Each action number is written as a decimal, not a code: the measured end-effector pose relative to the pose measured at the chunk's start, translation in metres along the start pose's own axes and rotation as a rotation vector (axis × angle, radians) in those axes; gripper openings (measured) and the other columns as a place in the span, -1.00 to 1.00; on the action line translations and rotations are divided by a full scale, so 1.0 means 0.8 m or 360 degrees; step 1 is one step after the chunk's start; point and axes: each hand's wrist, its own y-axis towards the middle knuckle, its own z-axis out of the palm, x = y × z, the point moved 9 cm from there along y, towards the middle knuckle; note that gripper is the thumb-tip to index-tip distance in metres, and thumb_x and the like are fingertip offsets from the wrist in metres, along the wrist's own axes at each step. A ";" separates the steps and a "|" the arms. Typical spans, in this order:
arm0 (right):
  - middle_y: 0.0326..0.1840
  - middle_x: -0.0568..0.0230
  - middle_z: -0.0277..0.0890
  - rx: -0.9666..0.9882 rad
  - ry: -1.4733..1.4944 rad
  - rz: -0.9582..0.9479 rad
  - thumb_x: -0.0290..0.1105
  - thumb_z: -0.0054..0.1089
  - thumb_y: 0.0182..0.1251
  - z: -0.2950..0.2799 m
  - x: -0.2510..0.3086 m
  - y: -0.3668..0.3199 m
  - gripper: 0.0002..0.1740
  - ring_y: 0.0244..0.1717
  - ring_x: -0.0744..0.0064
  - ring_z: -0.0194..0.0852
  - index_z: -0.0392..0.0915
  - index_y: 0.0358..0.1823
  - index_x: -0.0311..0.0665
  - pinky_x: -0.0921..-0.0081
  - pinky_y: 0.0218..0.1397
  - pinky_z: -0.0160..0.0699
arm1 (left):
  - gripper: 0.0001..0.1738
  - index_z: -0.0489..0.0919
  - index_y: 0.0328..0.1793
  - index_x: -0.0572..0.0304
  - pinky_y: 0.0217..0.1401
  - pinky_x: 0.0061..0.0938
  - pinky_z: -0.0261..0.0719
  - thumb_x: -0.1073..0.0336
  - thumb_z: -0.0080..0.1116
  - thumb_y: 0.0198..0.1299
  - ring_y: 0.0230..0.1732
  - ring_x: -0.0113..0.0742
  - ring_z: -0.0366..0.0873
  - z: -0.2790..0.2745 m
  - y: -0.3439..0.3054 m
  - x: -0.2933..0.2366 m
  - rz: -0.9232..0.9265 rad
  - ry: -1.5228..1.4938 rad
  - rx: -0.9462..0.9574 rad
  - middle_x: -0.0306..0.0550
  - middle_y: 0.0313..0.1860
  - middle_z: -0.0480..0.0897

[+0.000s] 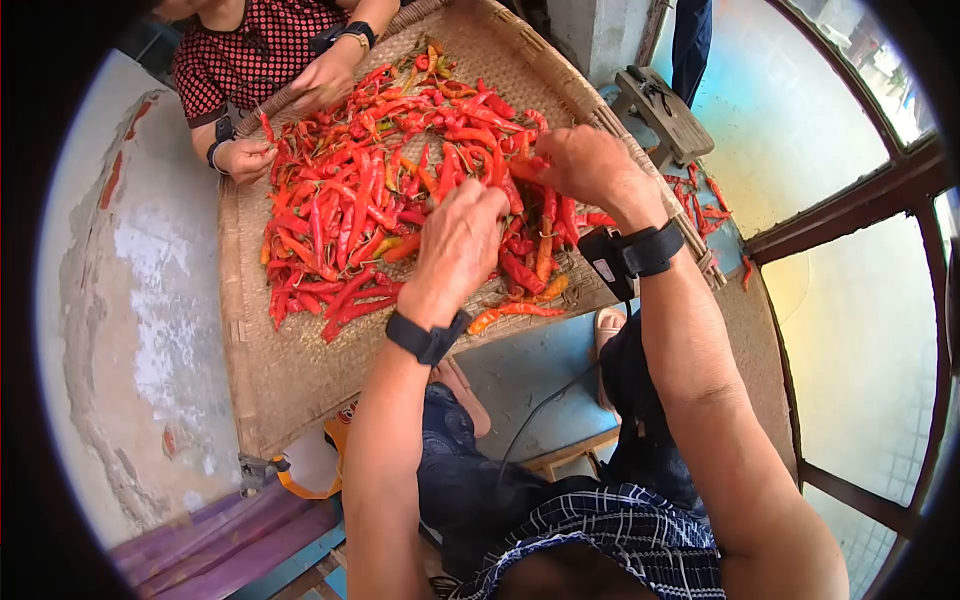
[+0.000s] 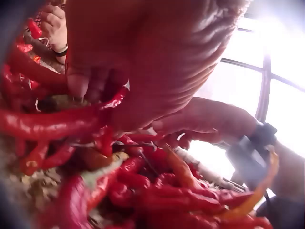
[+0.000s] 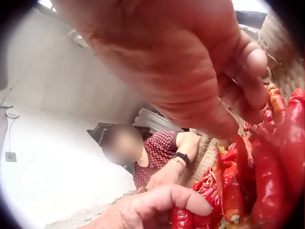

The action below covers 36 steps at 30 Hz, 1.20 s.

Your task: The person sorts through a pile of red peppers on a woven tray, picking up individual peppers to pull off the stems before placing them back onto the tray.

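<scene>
A heap of red and orange chili peppers (image 1: 360, 200) lies in a wide woven tray (image 1: 290, 385). My left hand (image 1: 458, 245) is down at the near side of the heap, palm lowered. In the left wrist view its fingers (image 2: 78, 86) curl over a long glossy red chili pepper (image 2: 47, 125), whose thin end reaches in towards the palm. My right hand (image 1: 592, 172) is over the heap's right side. There its thumb and fingers (image 3: 221, 119) pinch the top of a red chili pepper (image 3: 245, 164), which hangs down among others.
Across the tray, another person's hands (image 1: 245, 160) work at the heap's far left edge. A small wooden bench (image 1: 665, 120) stands beyond the right rim, with loose chili peppers (image 1: 705, 205) on the floor by it. A plastered wall (image 1: 150, 290) is on the left, window panes (image 1: 850, 330) on the right.
</scene>
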 end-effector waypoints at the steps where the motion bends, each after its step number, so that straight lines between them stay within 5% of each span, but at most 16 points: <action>1: -0.23 -0.04 0.61 0.0086 -0.0029 -0.0013 -0.21 0.15 0.24 0.010 0.004 -0.001 -0.71 -0.14 -0.05 0.58 0.59 -0.11 -0.21 0.15 -0.07 0.56 | -0.77 0.48 -0.16 0.20 -0.11 -0.17 0.51 0.57 0.12 0.02 -0.15 0.12 0.52 -0.001 -0.007 -0.008 0.0055 0.0083 -0.0027 0.08 -0.21 0.49; 7: -0.44 -0.01 0.57 0.0050 0.0237 -0.0377 -0.21 0.16 0.30 0.015 0.031 -0.009 -0.76 -0.34 -0.02 0.57 0.57 -0.18 -0.21 0.14 -0.25 0.52 | -0.83 0.56 -0.11 0.20 -0.17 -0.23 0.57 0.49 0.04 0.17 -0.19 -0.02 0.60 -0.024 -0.027 0.006 -0.0069 -0.0129 0.0069 0.08 -0.22 0.58; 11: -0.61 0.08 0.52 -0.0175 0.0586 -0.0455 -0.25 0.19 0.29 -0.014 0.042 -0.013 -0.78 -0.51 0.07 0.55 0.55 -0.19 -0.25 0.26 -0.39 0.49 | -0.67 0.45 0.22 0.17 -0.10 -0.60 0.54 0.39 0.02 0.33 0.06 -0.45 0.55 -0.054 -0.047 0.078 -0.0797 -0.1121 -0.0178 -0.06 0.11 0.61; 12: -0.61 0.09 0.52 -0.0302 0.0499 -0.0482 -0.25 0.21 0.27 -0.022 0.044 -0.014 -0.77 -0.51 0.08 0.55 0.55 -0.19 -0.25 0.27 -0.39 0.49 | -0.67 0.44 0.21 0.16 -0.12 -0.66 0.52 0.35 0.04 0.35 -0.02 -0.48 0.57 -0.063 -0.048 0.088 -0.0836 -0.1245 -0.0299 -0.03 0.08 0.62; 17: -0.37 0.05 0.58 -0.0540 0.0591 -0.0586 -0.16 0.31 0.20 -0.044 0.069 -0.022 -0.62 -0.29 0.14 0.60 0.57 -0.07 -0.27 0.29 -0.26 0.52 | -0.75 0.47 0.10 0.19 -0.14 -0.66 0.54 0.34 0.09 0.33 -0.15 -0.56 0.55 -0.075 -0.043 0.097 -0.0704 -0.1573 -0.0505 -0.01 0.09 0.60; 18: -0.31 0.01 0.57 -0.0271 0.0845 -0.0565 -0.16 0.34 0.17 -0.044 0.084 -0.023 -0.58 -0.18 0.10 0.59 0.58 -0.06 -0.30 0.26 -0.15 0.53 | -0.76 0.48 0.09 0.19 -0.13 -0.65 0.54 0.36 0.10 0.33 -0.15 -0.56 0.55 -0.074 -0.040 0.094 -0.0669 -0.1680 -0.0562 -0.02 0.08 0.60; 23: -0.34 -0.03 0.55 -0.0265 0.0961 -0.0866 -0.24 0.34 0.16 -0.029 0.119 -0.038 -0.63 -0.24 -0.02 0.56 0.56 -0.13 -0.37 0.25 -0.19 0.52 | -0.81 0.52 0.01 0.18 -0.09 -0.63 0.54 0.38 0.14 0.30 -0.16 -0.55 0.55 -0.063 -0.025 0.073 -0.0499 -0.1990 -0.0598 -0.18 -0.07 0.61; 28: -0.51 -0.06 0.53 -0.0294 0.0491 -0.0589 -0.34 0.20 0.19 -0.027 0.102 -0.034 -0.82 -0.37 -0.11 0.58 0.52 -0.35 -0.31 0.08 -0.34 0.55 | -0.80 0.54 -0.01 0.20 -0.25 -0.67 0.47 0.37 0.19 0.27 -0.31 -0.58 0.49 -0.070 -0.030 0.084 -0.0641 -0.1652 -0.0682 -0.26 -0.24 0.59; 34: -0.56 -0.03 0.51 -0.0396 0.0417 -0.0604 -0.35 0.16 0.20 -0.031 0.084 -0.034 -0.84 -0.44 -0.08 0.57 0.47 -0.40 -0.30 0.09 -0.40 0.54 | -0.77 0.53 0.03 0.20 -0.29 -0.60 0.49 0.35 0.17 0.27 -0.38 -0.48 0.48 -0.143 -0.067 0.143 -0.0749 -0.1415 -0.1226 -0.25 -0.31 0.57; 36: -0.54 -0.01 0.51 -0.0420 0.0419 -0.0610 -0.35 0.16 0.21 -0.034 0.078 -0.035 -0.86 -0.42 -0.07 0.55 0.50 -0.36 -0.28 0.11 -0.38 0.51 | -0.78 0.56 -0.04 0.18 -0.23 -0.42 0.52 0.29 0.21 0.23 -0.36 -0.34 0.52 -0.202 -0.082 0.086 -0.0628 0.0605 -0.1506 -0.19 -0.32 0.58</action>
